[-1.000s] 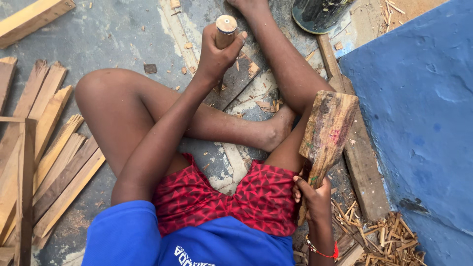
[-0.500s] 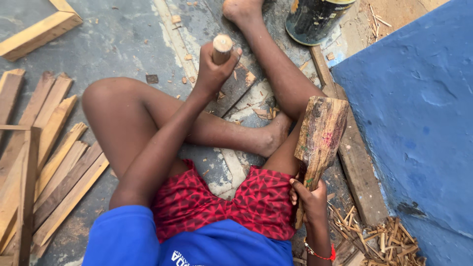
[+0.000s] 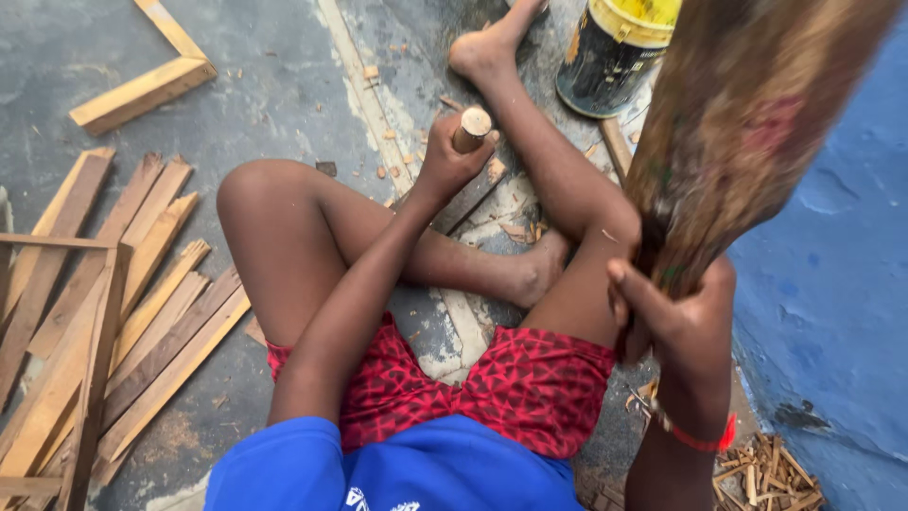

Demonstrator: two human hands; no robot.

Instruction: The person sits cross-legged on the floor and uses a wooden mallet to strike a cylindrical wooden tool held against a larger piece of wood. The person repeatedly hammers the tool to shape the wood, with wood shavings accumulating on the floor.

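Note:
I sit on the concrete floor with my legs bent. My left hand (image 3: 452,159) grips the round wooden handle of an upright tool (image 3: 471,128), whose lower end rests on a flat piece of wood (image 3: 470,197) lying between my legs. My right hand (image 3: 673,317) is raised close to the camera and holds a big, worn wooden mallet (image 3: 747,123) by its handle; the mallet head fills the upper right and is blurred. The tool's blade is hidden behind my left hand.
Several wooden slats (image 3: 113,312) lie piled on the floor at the left, and a joined wooden corner piece (image 3: 142,90) at the upper left. A dark paint can with a yellow rim (image 3: 615,57) stands by my foot. A blue wall (image 3: 832,312) rises at the right; small wood offcuts (image 3: 766,478) lie at its base.
My right hand has swung the mallet up and toward the camera, so it now looms large. My left hand keeps the tool upright on the wood, barely moved.

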